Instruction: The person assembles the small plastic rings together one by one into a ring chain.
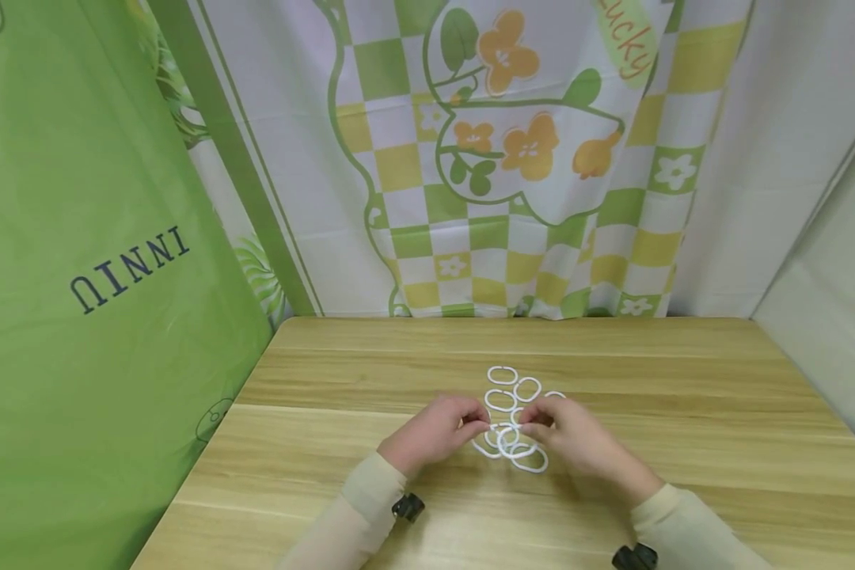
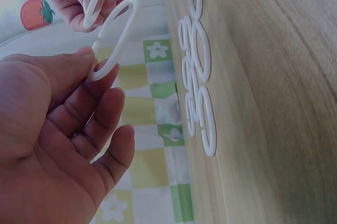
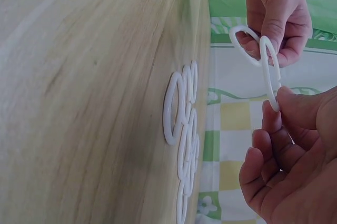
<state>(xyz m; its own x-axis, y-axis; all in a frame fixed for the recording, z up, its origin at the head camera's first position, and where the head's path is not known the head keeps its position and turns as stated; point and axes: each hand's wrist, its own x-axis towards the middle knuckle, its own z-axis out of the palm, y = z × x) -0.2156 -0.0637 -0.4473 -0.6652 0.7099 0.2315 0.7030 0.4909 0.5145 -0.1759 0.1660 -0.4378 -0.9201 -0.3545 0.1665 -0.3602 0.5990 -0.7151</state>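
My left hand (image 1: pixel 438 431) pinches a white plastic curtain ring (image 2: pixel 125 40), a long oval with a gap in it, between thumb and index finger. The other fingers are loosely bent below. My right hand (image 1: pixel 577 435) faces it and pinches a second white curtain ring (image 3: pixel 266 74) by its lower end. The two held rings overlap in the head view and are raised above the tabletop in both wrist views. Several more white rings (image 2: pixel 211 129) lie on the table beneath and beyond the hands, some overlapping.
The wooden table (image 1: pixel 292 475) reaches back to a patterned curtain (image 1: pixel 470 229). A green cloth (image 1: pixel 114 380) hangs along the left edge, and a pale cloth (image 1: pixel 834 317) along the right. Small black devices (image 1: pixel 408 507) sit at both wrists.
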